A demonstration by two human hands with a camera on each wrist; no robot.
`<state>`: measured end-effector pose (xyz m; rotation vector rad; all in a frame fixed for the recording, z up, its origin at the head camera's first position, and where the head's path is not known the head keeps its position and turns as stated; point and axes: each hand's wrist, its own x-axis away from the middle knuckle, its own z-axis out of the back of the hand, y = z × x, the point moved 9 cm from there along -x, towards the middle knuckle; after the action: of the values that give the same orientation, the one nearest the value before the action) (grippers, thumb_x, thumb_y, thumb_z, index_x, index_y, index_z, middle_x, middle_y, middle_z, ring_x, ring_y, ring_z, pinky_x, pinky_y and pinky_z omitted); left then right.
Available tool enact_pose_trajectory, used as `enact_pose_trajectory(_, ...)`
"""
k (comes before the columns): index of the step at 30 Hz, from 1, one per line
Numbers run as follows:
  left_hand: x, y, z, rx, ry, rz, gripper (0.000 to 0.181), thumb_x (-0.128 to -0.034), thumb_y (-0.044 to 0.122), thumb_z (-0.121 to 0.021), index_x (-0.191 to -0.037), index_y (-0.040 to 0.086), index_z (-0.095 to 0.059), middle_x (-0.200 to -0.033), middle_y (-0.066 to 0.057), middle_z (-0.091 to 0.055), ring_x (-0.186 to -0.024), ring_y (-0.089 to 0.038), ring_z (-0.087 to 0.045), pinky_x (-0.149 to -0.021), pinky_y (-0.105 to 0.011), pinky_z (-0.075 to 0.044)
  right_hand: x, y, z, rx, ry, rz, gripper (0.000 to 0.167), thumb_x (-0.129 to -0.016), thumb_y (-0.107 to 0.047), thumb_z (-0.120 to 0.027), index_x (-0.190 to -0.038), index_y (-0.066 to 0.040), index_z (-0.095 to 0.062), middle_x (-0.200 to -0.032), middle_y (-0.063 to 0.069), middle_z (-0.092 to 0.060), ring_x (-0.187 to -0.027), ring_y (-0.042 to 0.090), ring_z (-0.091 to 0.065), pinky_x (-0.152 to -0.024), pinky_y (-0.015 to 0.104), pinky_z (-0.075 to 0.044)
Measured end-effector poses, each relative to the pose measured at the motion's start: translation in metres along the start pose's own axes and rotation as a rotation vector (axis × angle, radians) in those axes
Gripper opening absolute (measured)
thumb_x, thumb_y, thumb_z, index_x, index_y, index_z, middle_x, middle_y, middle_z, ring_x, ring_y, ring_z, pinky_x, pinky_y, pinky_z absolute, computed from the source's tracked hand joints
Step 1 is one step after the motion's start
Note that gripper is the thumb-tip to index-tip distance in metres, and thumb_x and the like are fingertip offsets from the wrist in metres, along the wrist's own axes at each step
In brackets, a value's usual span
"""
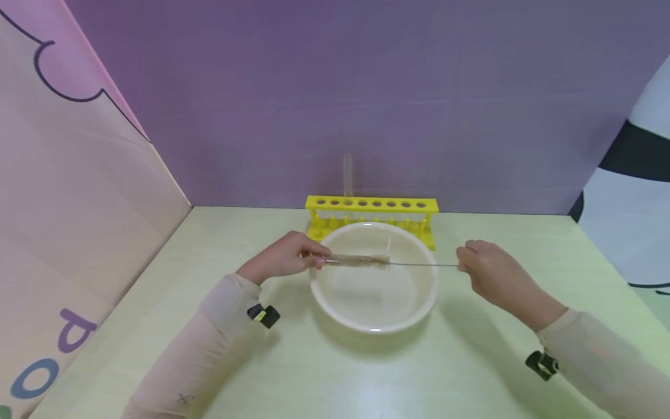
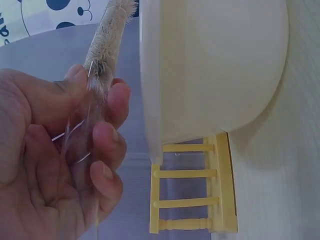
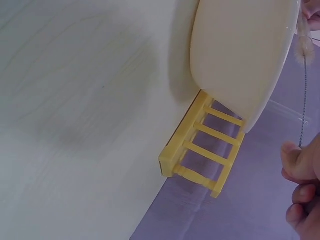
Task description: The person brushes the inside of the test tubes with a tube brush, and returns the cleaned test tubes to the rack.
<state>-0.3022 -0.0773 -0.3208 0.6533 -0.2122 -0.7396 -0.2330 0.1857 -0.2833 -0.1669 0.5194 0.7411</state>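
My left hand (image 1: 288, 255) grips a clear glass test tube (image 2: 80, 142), its fingers and thumb curled round it. Inside the tube lie the pale bristles of a test tube brush (image 2: 107, 42), and a tuft of them sticks out at the mouth. The twisted wire handle (image 3: 304, 100) runs level to my right hand (image 1: 494, 276), which pinches its far end. Tube and brush are held above a white basin (image 1: 374, 327). In the left wrist view the tube's closed end is partly hidden by the hand.
Behind the basin a yellow test tube rack (image 1: 374, 203) stands on the pale table (image 1: 366, 378). Another clear test tube (image 1: 348, 174) stands upright in it. A purple backdrop (image 1: 366, 105) rises at the table's back edge, and a printed panel (image 1: 78, 203) at the left.
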Motion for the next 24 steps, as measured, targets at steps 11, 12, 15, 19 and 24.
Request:
enact_pose_trajectory(11, 0.005, 0.002, 0.006, -0.205, 0.136, -0.043, 0.023, -0.087, 0.01, -0.067, -0.11, 0.01, -0.071, -0.081, 0.004, -0.069, -0.053, -0.008, -0.042, -0.051, -0.022, -0.036, 0.0, 0.011, -0.009, -0.107, -0.18, -0.116, 0.033, -0.072, 0.013, -0.071, -0.068, -0.013, -0.051, -0.065, -0.006, -0.048, -0.061, 0.01, -0.05, -0.057, 0.028, -0.05)
enact_pose_trajectory(12, 0.006, 0.003, 0.006, -0.219, 0.145, -0.054, 0.023, -0.0869, 0.01, -0.067, -0.11, 0.01, -0.072, -0.082, 0.004, -0.069, -0.052, -0.007, -0.041, -0.051, -0.022, -0.036, 0.0, 0.012, -0.01, -0.121, -0.192, -0.12, 0.033, -0.073, 0.012, -0.071, -0.067, -0.014, -0.05, -0.065, -0.007, -0.047, -0.06, 0.008, -0.048, -0.057, 0.028, -0.049)
enact_pose_trajectory(15, 0.008, 0.005, 0.008, -0.241, 0.169, -0.088, 0.022, -0.0864, 0.01, -0.068, -0.108, 0.01, -0.072, -0.087, 0.002, -0.071, -0.053, -0.006, -0.042, -0.052, -0.022, -0.037, -0.001, 0.015, -0.011, -0.173, -0.222, -0.138, 0.035, -0.074, 0.011, -0.07, -0.065, -0.014, -0.048, -0.063, -0.008, -0.044, -0.059, 0.006, -0.045, -0.056, 0.027, -0.047)
enact_pose_trajectory(19, 0.01, 0.006, 0.008, -0.259, 0.192, -0.123, 0.023, -0.0865, 0.01, -0.068, -0.109, 0.008, -0.071, -0.088, 0.001, -0.072, -0.054, -0.007, -0.045, -0.052, -0.022, -0.039, -0.003, 0.021, -0.015, -0.237, -0.283, -0.185, 0.035, -0.075, 0.009, -0.072, -0.064, -0.013, -0.047, -0.062, -0.008, -0.044, -0.059, 0.007, -0.041, -0.054, 0.025, -0.042)
enact_pose_trajectory(24, 0.013, 0.004, 0.007, -0.282, 0.214, -0.15, 0.024, -0.0866, 0.009, -0.067, -0.11, 0.006, -0.071, -0.091, 0.0, -0.072, -0.057, -0.004, -0.047, -0.054, -0.021, -0.041, -0.003, 0.025, -0.019, -0.31, -0.369, -0.225, 0.034, -0.077, 0.006, -0.071, -0.063, -0.013, -0.046, -0.06, -0.008, -0.043, -0.058, 0.008, -0.038, -0.053, 0.023, -0.037)
